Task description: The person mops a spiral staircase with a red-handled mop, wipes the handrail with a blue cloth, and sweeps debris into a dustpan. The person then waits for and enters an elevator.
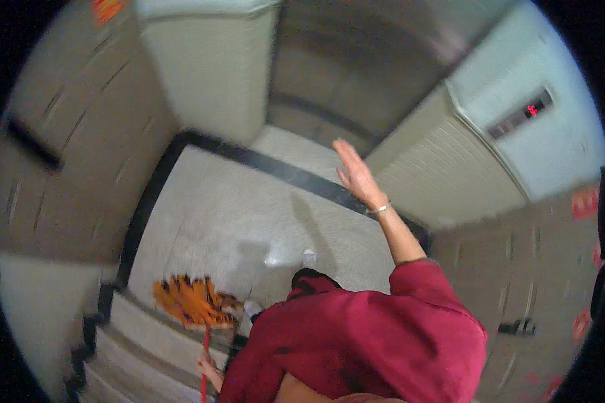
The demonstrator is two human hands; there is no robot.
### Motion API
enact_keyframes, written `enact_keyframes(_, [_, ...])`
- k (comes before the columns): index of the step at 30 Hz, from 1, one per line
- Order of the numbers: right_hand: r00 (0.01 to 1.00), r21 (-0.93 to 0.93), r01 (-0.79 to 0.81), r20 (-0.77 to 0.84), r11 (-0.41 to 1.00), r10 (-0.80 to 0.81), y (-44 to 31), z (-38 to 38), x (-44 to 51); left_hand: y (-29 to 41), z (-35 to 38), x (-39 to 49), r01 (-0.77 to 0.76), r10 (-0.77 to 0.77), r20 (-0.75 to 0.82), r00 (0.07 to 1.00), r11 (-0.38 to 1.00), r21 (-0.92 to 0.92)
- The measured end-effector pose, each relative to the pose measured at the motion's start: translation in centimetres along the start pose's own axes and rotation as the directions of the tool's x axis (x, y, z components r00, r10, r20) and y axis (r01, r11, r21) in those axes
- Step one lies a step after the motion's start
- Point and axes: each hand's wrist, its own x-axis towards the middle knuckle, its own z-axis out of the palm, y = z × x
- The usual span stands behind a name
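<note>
My left hand (210, 366) is closed around the red handle (206, 342) of a mop or broom. Its head (194, 302), orange with black stripes, hangs over the landing's edge beside the top step. My right hand (355, 171) reaches forward above the floor, fingers extended and holding nothing, with a bracelet (379, 209) at the wrist. It appears in front of the elevator doorway and touches nothing that I can make out. Red sleeves cover my upper arms.
Stairs (146, 347) descend at the lower left. A metal elevator door (327, 65) stands ahead, with a lit floor display (532, 111) on the wall to its right. Brown doors with dark handles (33, 143) flank the landing (206, 201), which has a black border.
</note>
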Motion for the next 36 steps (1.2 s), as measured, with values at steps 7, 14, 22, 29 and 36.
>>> enact_keyframes(7, [0.724,-0.181,-0.576,-0.566,0.797,0.395,26.6,-23.9,-4.6,2.1,21.5,-9.5,-0.263,0.127,0.324,0.937,0.868,0.421])
enact_keyframes(14, [0.57,-0.326,-0.718,-0.783,0.615,0.251,39.6,-38.2,-8.5,6.5,33.5,-19.3,-0.4,0.234,0.724,0.648,0.914,0.063])
enact_keyframes(22, [0.601,-0.098,-0.645,-0.678,0.758,0.423,41.6,-39.8,-9.0,4.7,37.7,-20.2,-0.25,-0.013,0.785,0.619,0.945,0.213])
enact_keyframes(29, [0.703,-0.376,-0.605,-0.666,0.702,0.249,39.4,-34.8,-13.4,6.9,45.7,-19.7,-0.201,-0.161,0.875,0.457,0.939,0.278])
enact_keyframes(36, [0.441,0.069,-0.827,0.695,0.558,0.568,21.4,-8.8,-22.7,10.7,57.8,-37.9,-0.666,-0.162,0.925,-0.345,0.736,-0.12])
